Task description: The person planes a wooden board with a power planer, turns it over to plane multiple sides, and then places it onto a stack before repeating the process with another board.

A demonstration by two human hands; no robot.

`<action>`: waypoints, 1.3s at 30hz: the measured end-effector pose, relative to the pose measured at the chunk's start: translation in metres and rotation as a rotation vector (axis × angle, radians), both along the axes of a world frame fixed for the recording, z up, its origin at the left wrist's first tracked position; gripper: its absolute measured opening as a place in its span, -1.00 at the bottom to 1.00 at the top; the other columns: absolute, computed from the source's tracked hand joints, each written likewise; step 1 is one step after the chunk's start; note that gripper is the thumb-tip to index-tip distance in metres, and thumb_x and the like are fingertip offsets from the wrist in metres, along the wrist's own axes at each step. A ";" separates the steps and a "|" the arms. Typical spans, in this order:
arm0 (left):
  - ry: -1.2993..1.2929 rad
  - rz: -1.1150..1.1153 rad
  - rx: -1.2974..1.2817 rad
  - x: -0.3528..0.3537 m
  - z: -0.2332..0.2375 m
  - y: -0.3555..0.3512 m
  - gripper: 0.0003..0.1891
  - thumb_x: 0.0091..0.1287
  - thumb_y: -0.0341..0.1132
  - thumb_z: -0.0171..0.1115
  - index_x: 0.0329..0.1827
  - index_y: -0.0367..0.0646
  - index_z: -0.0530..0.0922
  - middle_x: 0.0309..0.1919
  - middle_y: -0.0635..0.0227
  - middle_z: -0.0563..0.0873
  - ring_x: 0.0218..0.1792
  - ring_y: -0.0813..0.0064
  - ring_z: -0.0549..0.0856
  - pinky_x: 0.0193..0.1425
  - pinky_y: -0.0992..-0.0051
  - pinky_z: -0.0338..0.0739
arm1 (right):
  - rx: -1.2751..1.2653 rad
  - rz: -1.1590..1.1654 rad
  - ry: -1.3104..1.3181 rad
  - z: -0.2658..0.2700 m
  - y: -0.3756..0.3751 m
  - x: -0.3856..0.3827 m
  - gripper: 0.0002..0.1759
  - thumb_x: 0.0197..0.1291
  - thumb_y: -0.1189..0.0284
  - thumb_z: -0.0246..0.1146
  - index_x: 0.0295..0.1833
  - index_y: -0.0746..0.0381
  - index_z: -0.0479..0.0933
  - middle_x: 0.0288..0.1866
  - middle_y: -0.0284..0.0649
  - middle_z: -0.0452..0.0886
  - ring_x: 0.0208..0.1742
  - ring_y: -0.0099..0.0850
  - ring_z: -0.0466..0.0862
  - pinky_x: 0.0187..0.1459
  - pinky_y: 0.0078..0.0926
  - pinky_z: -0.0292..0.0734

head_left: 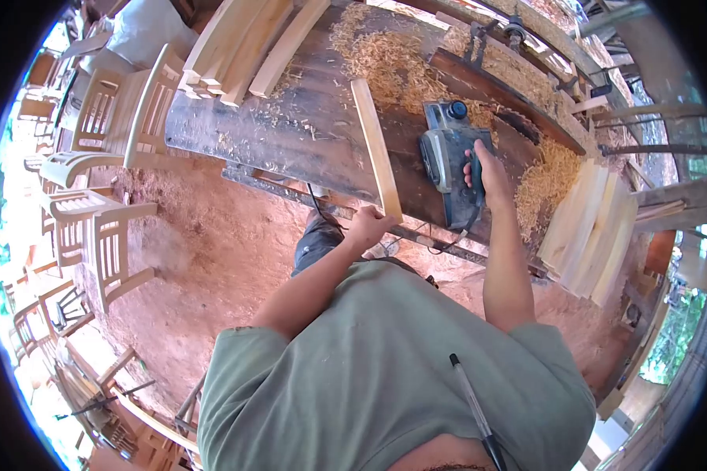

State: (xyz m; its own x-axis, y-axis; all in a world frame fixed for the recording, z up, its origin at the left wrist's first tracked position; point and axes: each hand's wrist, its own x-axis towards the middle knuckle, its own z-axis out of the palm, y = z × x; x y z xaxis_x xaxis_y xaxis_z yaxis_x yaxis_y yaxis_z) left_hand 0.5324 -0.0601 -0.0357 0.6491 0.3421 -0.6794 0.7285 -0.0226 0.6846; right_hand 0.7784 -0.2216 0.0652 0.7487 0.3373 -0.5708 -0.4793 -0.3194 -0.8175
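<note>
My left hand point(368, 228) pinches the near end of a narrow wooden strip point(375, 145), which lies across the dark workbench point(291, 149) and points away from me. To its right, my right hand point(489, 174) is wrapped round the handle of an electric planer point(445, 161). The planer rests on the bench beside the strip, apart from it, with its round knob point(457, 110) at the far end. Its cord trails off the near edge. The underside of the planer is hidden.
Wood shavings point(389, 67) are heaped behind the planer. Wooden pieces point(239, 47) lie at the far left of the bench, and pale boards point(593, 231) stack at the right. A long dark beam point(511, 102) crosses the back. Wooden chairs point(114, 255) stand on the left floor.
</note>
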 end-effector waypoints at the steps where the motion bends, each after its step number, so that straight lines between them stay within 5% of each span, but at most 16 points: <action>1: 0.001 -0.032 0.059 -0.001 -0.004 0.004 -0.41 0.09 0.11 0.49 -0.30 -0.42 0.71 -0.42 0.01 0.76 -0.28 0.28 0.78 -0.07 0.29 0.64 | -0.084 0.002 -0.076 0.005 0.004 -0.005 -0.40 0.38 -0.11 0.21 -0.11 0.32 0.60 -0.43 -0.24 0.60 -0.48 -0.49 0.57 -0.40 -0.52 0.46; 4: 0.056 -0.077 0.139 0.007 -0.007 0.005 -0.38 0.11 0.10 0.48 -0.14 -0.41 0.71 -0.29 -0.04 0.79 -0.17 0.21 0.79 0.00 0.27 0.63 | -0.236 0.081 -0.259 -0.009 -0.006 -0.012 -0.46 0.36 -0.02 0.25 -0.05 0.32 0.61 -0.25 -0.24 0.66 -0.30 -0.45 0.63 -0.16 -0.45 0.52; 6: -0.005 -0.087 -0.095 0.012 0.003 0.005 -0.40 0.15 0.08 0.46 -0.04 -0.36 0.72 -0.25 0.03 0.80 -0.16 0.23 0.78 0.02 0.30 0.62 | -0.440 -0.021 -1.133 -0.025 -0.011 -0.034 -0.56 0.30 0.15 0.35 0.02 0.34 0.60 -0.15 -0.21 0.67 -0.29 -0.41 0.65 -0.11 -0.41 0.54; 7: -0.046 -0.034 -0.126 0.014 0.012 -0.001 -0.41 0.19 0.07 0.44 0.01 -0.35 0.72 -0.24 0.10 0.80 -0.16 0.26 0.78 0.01 0.32 0.62 | -0.347 -0.092 -1.169 -0.007 -0.008 -0.054 -0.61 0.25 0.30 0.39 0.06 0.35 0.58 -0.06 -0.16 0.67 -0.20 -0.37 0.67 -0.03 -0.41 0.54; 8: -0.047 -0.036 -0.122 0.013 0.012 -0.005 -0.41 0.19 0.07 0.44 0.01 -0.35 0.72 -0.24 0.10 0.80 -0.16 0.26 0.78 0.01 0.32 0.62 | -0.344 -0.096 -1.170 0.002 -0.008 -0.074 -0.61 0.25 0.30 0.39 0.06 0.35 0.58 -0.06 -0.16 0.67 -0.20 -0.37 0.67 -0.03 -0.41 0.54; 12: -0.065 -0.072 0.034 0.012 0.041 -0.020 -0.32 0.07 0.19 0.50 -0.05 -0.35 0.72 -0.24 0.10 0.81 -0.15 0.25 0.80 0.00 0.29 0.64 | 0.131 0.015 -0.411 0.001 -0.006 -0.123 -0.59 0.24 0.32 0.40 0.09 0.35 0.57 -0.11 -0.18 0.68 -0.14 -0.34 0.68 -0.04 -0.37 0.58; 15: -0.014 -0.275 0.216 0.003 0.077 -0.045 -0.28 -0.01 0.25 0.54 -0.13 -0.33 0.72 -0.24 0.11 0.81 -0.12 0.27 0.80 0.02 0.28 0.64 | 0.028 0.161 -0.193 -0.047 -0.004 -0.132 -0.47 0.16 0.27 0.46 0.14 0.38 0.56 -0.09 -0.16 0.70 -0.17 -0.35 0.70 -0.06 -0.37 0.60; 17: -0.146 -0.437 0.186 -0.015 0.056 -0.064 -0.29 -0.02 0.26 0.53 -0.14 -0.30 0.72 -0.21 0.11 0.80 -0.13 0.26 0.80 0.04 0.30 0.65 | 0.017 0.376 0.058 -0.060 -0.002 -0.136 -0.36 0.10 0.24 0.47 0.21 0.43 0.54 0.01 -0.12 0.71 0.08 -0.33 0.68 0.12 -0.37 0.55; 20: -0.282 -0.771 -0.032 -0.015 0.107 -0.060 -0.35 0.06 0.19 0.51 -0.12 -0.32 0.72 -0.19 0.02 0.80 -0.14 0.22 0.80 0.01 0.28 0.66 | -0.035 0.436 -0.009 -0.054 -0.030 -0.136 -0.25 0.00 0.18 0.52 0.24 0.43 0.53 0.00 -0.09 0.72 0.07 -0.29 0.68 0.14 -0.33 0.53; 21: -0.273 -0.753 -0.053 -0.018 0.095 -0.062 -0.40 0.10 0.13 0.50 -0.12 -0.33 0.72 -0.19 0.05 0.81 -0.15 0.26 0.79 -0.01 0.31 0.66 | -0.068 0.442 -0.138 -0.002 -0.042 -0.139 -0.25 -0.04 0.25 0.54 0.25 0.39 0.53 -0.01 -0.09 0.72 0.07 -0.32 0.68 0.14 -0.32 0.53; 24: -0.357 -0.683 -0.042 -0.025 0.037 -0.053 -0.53 0.22 -0.02 0.46 -0.14 -0.35 0.72 -0.24 0.07 0.81 -0.19 0.31 0.79 -0.07 0.35 0.65 | 0.175 0.190 -0.338 0.015 -0.097 -0.150 -0.26 -0.07 0.34 0.55 0.28 0.34 0.53 0.09 -0.11 0.70 0.07 -0.32 0.68 0.16 -0.34 0.52; 27: -0.235 -0.496 0.096 -0.014 0.036 -0.038 -0.57 0.27 -0.05 0.43 -0.19 -0.37 0.73 -0.31 0.07 0.80 -0.25 0.28 0.79 -0.10 0.34 0.63 | 0.051 -0.133 -0.469 0.043 -0.151 -0.132 -0.20 0.02 0.39 0.47 0.42 0.29 0.38 0.11 -0.08 0.68 0.09 -0.27 0.68 0.18 -0.29 0.55; 29: -0.208 -0.435 0.199 -0.006 0.018 -0.024 -0.56 0.27 -0.05 0.42 -0.22 -0.37 0.72 -0.34 0.04 0.80 -0.25 0.26 0.79 -0.10 0.33 0.63 | -0.153 -0.243 -0.324 0.125 -0.181 -0.118 -0.13 0.10 0.34 0.46 0.49 0.36 0.27 0.26 0.06 0.59 0.18 -0.22 0.66 0.27 -0.25 0.55; 33: -0.190 -0.409 0.233 0.007 0.015 -0.007 -0.54 0.25 -0.02 0.40 -0.21 -0.37 0.71 -0.34 0.00 0.79 -0.23 0.18 0.79 -0.07 0.29 0.62 | -0.299 -0.441 -0.336 0.153 -0.234 -0.089 0.05 -0.14 0.35 0.58 0.48 0.42 0.25 0.21 0.11 0.60 0.16 -0.20 0.67 0.18 -0.22 0.58; 37: -0.237 -0.356 0.279 0.006 0.012 -0.001 -0.55 0.26 -0.03 0.39 -0.21 -0.37 0.71 -0.34 -0.01 0.78 -0.24 0.17 0.78 -0.08 0.30 0.62 | -0.785 -0.386 -0.772 0.109 -0.348 -0.033 -0.13 -0.16 0.24 0.48 0.29 0.46 0.45 0.23 0.21 0.59 0.13 -0.11 0.69 0.10 -0.33 0.59; 39: -0.243 -0.338 0.273 -0.002 0.011 -0.002 -0.56 0.26 -0.04 0.39 -0.21 -0.38 0.71 -0.34 -0.01 0.78 -0.25 0.19 0.78 -0.10 0.31 0.62 | -0.688 -0.354 -0.500 0.129 -0.371 -0.011 -0.25 -0.19 0.15 0.47 0.10 0.44 0.59 0.22 0.23 0.59 0.14 -0.08 0.68 0.16 -0.32 0.55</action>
State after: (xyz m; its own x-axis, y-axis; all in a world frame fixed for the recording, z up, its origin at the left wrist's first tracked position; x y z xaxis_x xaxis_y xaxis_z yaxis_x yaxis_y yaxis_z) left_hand 0.5308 -0.0616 -0.0243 0.8828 0.2294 -0.4098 0.4697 -0.4321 0.7698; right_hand 0.7673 -0.5923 0.1943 0.9572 -0.2519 -0.1427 -0.2834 -0.7140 -0.6403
